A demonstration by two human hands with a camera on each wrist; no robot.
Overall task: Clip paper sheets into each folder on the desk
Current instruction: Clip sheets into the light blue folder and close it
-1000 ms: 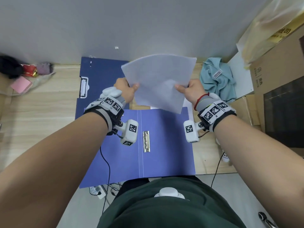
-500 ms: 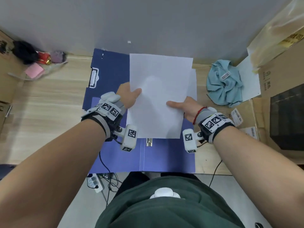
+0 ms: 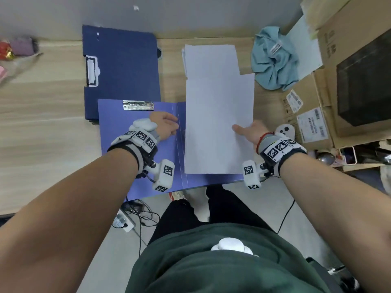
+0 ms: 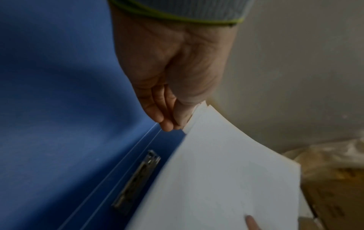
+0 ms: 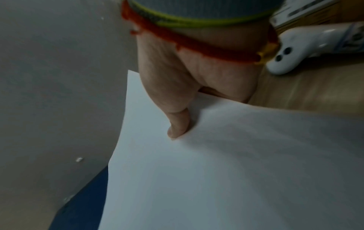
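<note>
Two folders on the worktop: one open blue folder (image 3: 137,144), one closed navy folder (image 3: 124,68). Your right hand (image 3: 251,132) pinches the held sheets (image 3: 218,123), thumb on top; one paper stack (image 3: 211,60) lies behind. Your left hand (image 3: 164,125) hangs relaxed, grip empty.

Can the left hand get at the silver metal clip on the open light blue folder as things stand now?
Probably yes. The left hand hovers just below the silver metal clip of the open light blue folder; nothing lies between, and the held white paper sheets lie to its right.

A light wooden bench (image 3: 42,106) runs against a plain grey wall (image 3: 190,13); stacked cardboard boxes (image 3: 347,49) crowd its right end above grey floor (image 3: 110,250).
</note>
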